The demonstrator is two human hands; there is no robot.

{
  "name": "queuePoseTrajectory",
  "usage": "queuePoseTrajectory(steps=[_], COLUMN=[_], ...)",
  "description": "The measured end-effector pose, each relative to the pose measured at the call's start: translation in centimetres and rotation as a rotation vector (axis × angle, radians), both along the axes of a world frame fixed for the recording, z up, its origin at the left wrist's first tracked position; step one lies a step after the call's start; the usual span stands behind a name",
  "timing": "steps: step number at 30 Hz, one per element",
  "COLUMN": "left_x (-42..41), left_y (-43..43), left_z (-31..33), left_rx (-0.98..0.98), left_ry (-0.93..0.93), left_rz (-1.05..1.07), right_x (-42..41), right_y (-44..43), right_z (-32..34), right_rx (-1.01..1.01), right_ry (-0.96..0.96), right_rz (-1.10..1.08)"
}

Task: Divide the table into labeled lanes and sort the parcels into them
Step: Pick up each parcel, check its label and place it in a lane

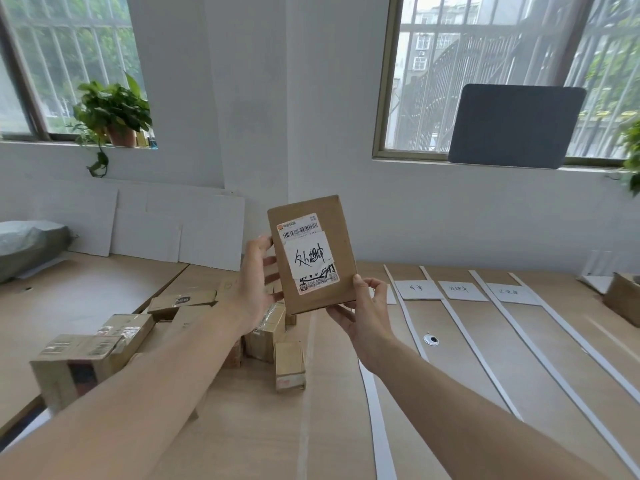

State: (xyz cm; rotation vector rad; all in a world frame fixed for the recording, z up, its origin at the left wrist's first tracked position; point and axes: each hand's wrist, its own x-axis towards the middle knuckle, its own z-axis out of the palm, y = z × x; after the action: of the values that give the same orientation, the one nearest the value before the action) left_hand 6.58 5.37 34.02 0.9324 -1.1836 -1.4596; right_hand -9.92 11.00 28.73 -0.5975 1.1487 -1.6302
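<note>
I hold a small brown cardboard parcel (341,233) upright above the table, its white handwritten label facing me. My left hand (254,289) grips its left edge and my right hand (367,313) pinches its lower right corner. A heap of several brown parcels (124,337) lies on the table at the left, under my left arm. White strips (460,323) divide the right half of the wooden table (242,427) into lanes. Three white label cards (417,289) (462,291) (512,293) with handwriting lie at the far ends of the lanes.
A small upright parcel (290,365) stands near the table's middle. A brown box (623,299) sits at the far right edge. White boards (180,233) lean on the back wall, and a grey bag (27,244) lies at the far left. A round cable grommet (430,339) is in one lane.
</note>
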Motion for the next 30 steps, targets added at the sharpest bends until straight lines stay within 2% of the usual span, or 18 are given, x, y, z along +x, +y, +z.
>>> queuePoseTrajectory(steps=[2,5,7,13,18,23,30], left_x=[0.0,-0.1,-0.2,-1.7,-4.1,-8.6,-17.4], left_y=[-0.1,-0.2,-0.3,-1.1,-1.6,-0.5,3.3], left_z=[-0.2,-0.6,-0.9,-2.3,-3.6,-5.4,-7.0], left_rx=[0.024,0.03,0.031,0.057,0.108,0.155,0.206], left_ry=[-0.043,-0.105,-0.135,-0.16,-0.16,-0.197,-0.201], left_rz=[-0.045,-0.09,-0.101,-0.169,-0.255,-0.342,-0.415], right_x=[-0.2,-0.5,-0.8,-1.4,-3.8,-5.4,-13.8], right_y=[-0.1,0.0,0.0,0.2,0.2,4.3,8.9], right_z=[-0.3,-0.7,-0.8,-0.7,-3.3,-2.1,-3.9], right_rx=[0.033,0.129,0.133,0.084,0.144,0.171,0.191], right_ry=[0.072,0.419,0.516,0.446,0.398,0.343,0.333], right_rz=[-0.02,-0.083,-0.109,-0.089,-0.169,-0.268,-0.312])
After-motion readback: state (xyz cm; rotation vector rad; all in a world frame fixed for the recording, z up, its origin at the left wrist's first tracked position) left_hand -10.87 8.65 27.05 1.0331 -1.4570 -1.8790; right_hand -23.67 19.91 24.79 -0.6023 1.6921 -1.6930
